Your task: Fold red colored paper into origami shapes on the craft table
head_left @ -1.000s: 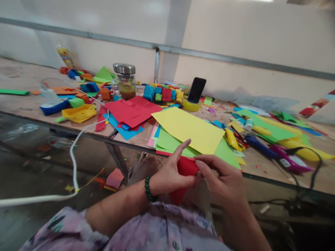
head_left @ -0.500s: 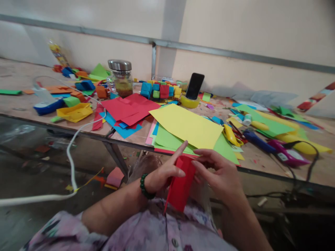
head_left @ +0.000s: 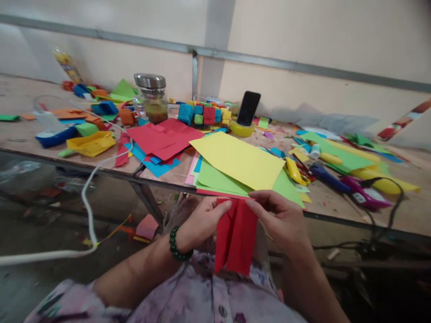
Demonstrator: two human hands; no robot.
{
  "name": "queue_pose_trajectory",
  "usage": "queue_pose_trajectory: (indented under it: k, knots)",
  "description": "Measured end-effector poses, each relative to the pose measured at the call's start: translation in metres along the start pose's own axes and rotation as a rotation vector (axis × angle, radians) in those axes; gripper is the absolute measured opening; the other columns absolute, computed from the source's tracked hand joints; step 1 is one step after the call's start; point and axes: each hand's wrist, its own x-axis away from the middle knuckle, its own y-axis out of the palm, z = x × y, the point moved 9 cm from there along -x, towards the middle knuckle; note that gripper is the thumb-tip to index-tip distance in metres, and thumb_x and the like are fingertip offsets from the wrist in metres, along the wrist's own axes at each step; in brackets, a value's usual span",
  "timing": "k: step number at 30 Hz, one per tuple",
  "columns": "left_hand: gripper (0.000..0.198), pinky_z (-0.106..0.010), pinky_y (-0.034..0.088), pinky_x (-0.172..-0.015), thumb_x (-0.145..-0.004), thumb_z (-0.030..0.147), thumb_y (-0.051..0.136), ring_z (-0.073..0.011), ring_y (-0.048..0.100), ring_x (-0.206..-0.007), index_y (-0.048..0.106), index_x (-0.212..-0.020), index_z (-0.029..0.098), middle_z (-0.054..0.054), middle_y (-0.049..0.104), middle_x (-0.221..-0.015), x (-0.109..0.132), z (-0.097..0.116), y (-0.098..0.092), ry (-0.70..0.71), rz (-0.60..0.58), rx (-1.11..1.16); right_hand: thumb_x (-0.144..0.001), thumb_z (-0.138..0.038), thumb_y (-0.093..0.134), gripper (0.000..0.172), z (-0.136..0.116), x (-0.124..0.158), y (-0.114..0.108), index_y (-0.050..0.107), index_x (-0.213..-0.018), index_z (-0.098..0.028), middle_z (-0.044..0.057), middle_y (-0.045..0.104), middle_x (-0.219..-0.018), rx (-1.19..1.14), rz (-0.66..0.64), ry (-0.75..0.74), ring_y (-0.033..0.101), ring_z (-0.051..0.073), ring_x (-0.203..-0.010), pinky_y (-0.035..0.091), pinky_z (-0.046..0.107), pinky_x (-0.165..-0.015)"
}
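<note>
Between my hands, over my lap, hangs a folded red sheet of paper (head_left: 240,242) with two long flaps and a gap down the middle. My left hand (head_left: 202,222) pinches its upper left corner, thumb in front and the other fingers behind. At the upper right corner my right hand (head_left: 281,220) is closed on the same paper, thumb on the near face. Just beyond, a yellow sheet (head_left: 239,159) lies on green sheets (head_left: 215,177) at the table's front edge.
Red sheets (head_left: 161,139), a glass jar (head_left: 155,101) and small paper cubes (head_left: 208,115) stand behind. A phone (head_left: 248,108) leans in a yellow tape roll (head_left: 241,129). Yellow scissors (head_left: 295,171) and a purple-and-blue tool (head_left: 363,193) lie right. A white cable (head_left: 88,197) hangs left.
The red paper has opened out from a narrow upright fold to a wider, flatter shape facing me. My left index finger, stretched out before, now curls behind the paper.
</note>
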Motion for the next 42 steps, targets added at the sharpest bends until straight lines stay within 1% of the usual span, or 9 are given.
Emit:
queue_pose_trajectory:
  k: [3,7,13,16,22,29,33,37,42]
  knots:
    - [0.035,-0.023,0.044,-0.061,-0.076,0.046,0.068,-0.0138,0.059,-0.063,0.07,-0.08,0.011,-0.003,0.068,-0.07,0.0,0.0,-0.001,-0.014,-0.008,0.03,-0.078,-0.037,0.068,0.019,-0.001,0.0,0.004,0.07,-0.077,-0.018,0.002,0.068,-0.066,0.007,-0.044,-0.002,0.059,0.014,-0.057,0.048,0.023,-0.049]
    - [0.036,-0.022,0.044,-0.06,-0.074,0.047,0.07,-0.0134,0.057,-0.062,0.07,-0.075,0.011,-0.002,0.064,-0.065,0.001,0.006,0.002,0.005,-0.033,-0.062,-0.078,-0.038,0.068,0.022,-0.002,0.001,0.008,0.066,-0.071,-0.018,0.001,0.064,-0.061,-0.015,-0.091,-0.005,0.056,0.013,-0.053,0.045,0.021,-0.045]
    - [0.037,-0.022,0.043,-0.06,-0.078,0.048,0.064,-0.0129,0.053,-0.062,0.065,-0.069,0.012,0.0,0.059,-0.062,0.001,0.009,0.001,0.04,-0.026,-0.163,-0.082,-0.034,0.066,0.016,-0.007,0.003,0.009,0.066,-0.076,-0.019,0.002,0.067,-0.072,0.023,-0.078,-0.11,0.061,0.015,-0.066,0.05,0.025,-0.06]
    - [0.037,-0.021,0.042,-0.059,-0.08,0.046,0.061,-0.0123,0.052,-0.061,0.061,-0.064,0.012,0.001,0.055,-0.06,0.001,0.011,-0.002,0.084,0.001,-0.227,-0.083,-0.033,0.066,0.015,-0.007,0.004,0.01,0.065,-0.076,-0.02,0.002,0.067,-0.073,0.022,-0.076,-0.132,0.062,0.015,-0.067,0.05,0.025,-0.062]
    - [0.034,-0.021,0.042,-0.058,-0.084,0.041,0.056,-0.0119,0.052,-0.061,0.061,-0.068,0.012,0.0,0.057,-0.063,0.001,0.009,0.0,0.098,-0.003,-0.263,-0.083,-0.034,0.065,0.017,-0.01,0.005,0.01,0.066,-0.076,-0.019,0.003,0.069,-0.074,0.059,-0.061,-0.136,0.062,0.015,-0.065,0.051,0.025,-0.06]
    - [0.029,-0.023,0.045,-0.062,-0.08,0.038,0.062,-0.0156,0.058,-0.067,0.067,-0.078,0.01,-0.004,0.067,-0.073,0.001,0.008,-0.005,0.091,0.024,-0.282,-0.085,-0.028,0.062,0.012,-0.027,0.01,0.008,0.062,-0.076,-0.021,0.004,0.069,-0.08,0.104,-0.055,-0.283,0.064,0.016,-0.074,0.053,0.027,-0.069]
    - [0.025,-0.023,0.045,-0.06,-0.082,0.033,0.061,-0.0157,0.059,-0.066,0.068,-0.08,0.009,-0.006,0.069,-0.076,0.002,0.009,-0.004,0.082,0.029,-0.282,-0.086,-0.03,0.061,0.012,-0.02,0.009,0.01,0.062,-0.078,-0.021,0.004,0.071,-0.084,0.06,-0.092,-0.212,0.066,0.016,-0.075,0.054,0.026,-0.067]
    - [0.024,-0.021,0.043,-0.058,-0.085,0.029,0.056,-0.0132,0.055,-0.063,0.067,-0.078,0.009,-0.005,0.067,-0.072,0.003,0.014,0.0,0.114,0.024,-0.315,-0.085,-0.035,0.062,0.016,-0.01,0.007,0.012,0.064,-0.079,-0.02,0.004,0.071,-0.077,0.072,-0.09,-0.117,0.065,0.016,-0.068,0.053,0.025,-0.06]
    - [0.025,-0.02,0.04,-0.056,-0.085,0.028,0.055,-0.0119,0.051,-0.061,0.065,-0.075,0.009,-0.002,0.061,-0.067,0.004,0.016,0.001,0.152,0.019,-0.361,-0.084,-0.035,0.063,0.017,-0.011,0.007,0.013,0.065,-0.076,-0.019,0.001,0.068,-0.068,0.089,-0.077,-0.115,0.062,0.014,-0.059,0.05,0.022,-0.054]
